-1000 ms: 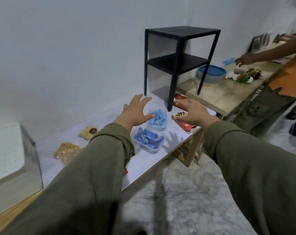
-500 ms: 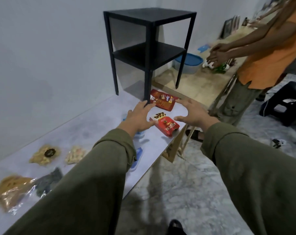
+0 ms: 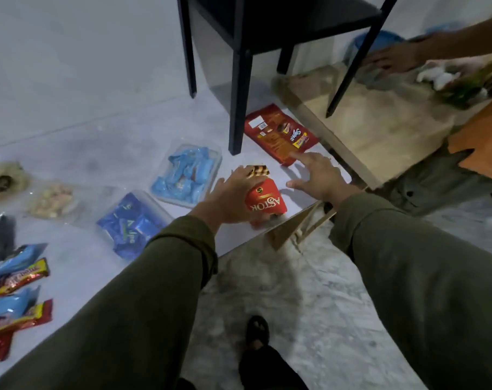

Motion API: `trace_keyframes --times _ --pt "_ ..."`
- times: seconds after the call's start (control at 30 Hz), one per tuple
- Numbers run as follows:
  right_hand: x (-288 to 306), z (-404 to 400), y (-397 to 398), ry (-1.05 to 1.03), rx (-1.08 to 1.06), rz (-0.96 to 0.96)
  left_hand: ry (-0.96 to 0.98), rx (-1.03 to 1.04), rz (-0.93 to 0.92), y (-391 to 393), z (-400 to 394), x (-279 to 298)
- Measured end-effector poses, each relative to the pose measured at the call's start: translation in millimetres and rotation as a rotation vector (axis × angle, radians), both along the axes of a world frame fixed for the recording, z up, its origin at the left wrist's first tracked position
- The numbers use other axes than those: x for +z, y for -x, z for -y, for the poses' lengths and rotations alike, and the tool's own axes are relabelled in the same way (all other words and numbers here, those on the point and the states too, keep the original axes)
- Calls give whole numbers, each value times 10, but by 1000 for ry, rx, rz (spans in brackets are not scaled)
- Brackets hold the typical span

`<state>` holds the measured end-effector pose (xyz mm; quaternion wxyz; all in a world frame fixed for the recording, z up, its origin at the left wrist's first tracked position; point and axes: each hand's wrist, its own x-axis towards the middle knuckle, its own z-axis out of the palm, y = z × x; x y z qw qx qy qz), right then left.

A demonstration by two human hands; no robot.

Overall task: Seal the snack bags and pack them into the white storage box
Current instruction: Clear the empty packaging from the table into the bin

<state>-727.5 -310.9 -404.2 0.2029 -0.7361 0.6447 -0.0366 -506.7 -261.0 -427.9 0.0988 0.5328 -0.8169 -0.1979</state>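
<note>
White tabletop [image 3: 78, 153] runs along a pale wall, with a black metal side table [image 3: 240, 66] standing on its far end and grey marbled floor [image 3: 295, 305] below its near edge. At the 12 o'clock centre of the view, the left hand [image 3: 233, 192] lies palm-down on a red Astor wafer box [image 3: 266, 201], fingers spread over its left side; whether it grips the box cannot be told. At 1 o'clock of that box, the right hand [image 3: 320, 178] is open with fingers splayed, holding nothing, its fingertips at the near corner of a flat red chocolate wafer packet [image 3: 278, 133]. At 10 o'clock of the left hand sits a clear bag of light-blue sweets [image 3: 187, 173], and at 8 o'clock a clear bag of dark-blue packets [image 3: 130, 223]. More loose snack wrappers [image 3: 16, 302] lie at the far left edge. Another person's hand [image 3: 391, 56] reaches over a wooden table [image 3: 374, 128] at 2 o'clock.
</note>
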Motion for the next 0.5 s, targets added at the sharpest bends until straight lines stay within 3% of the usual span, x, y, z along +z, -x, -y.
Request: trace_keyframes --times 0.3,0.5 --pt "-542 504 105 176 185 -35 -114 63 126 119 161 -379" --pt "-797 731 77 191 211 -14 -66 38 144 98 279 -515"
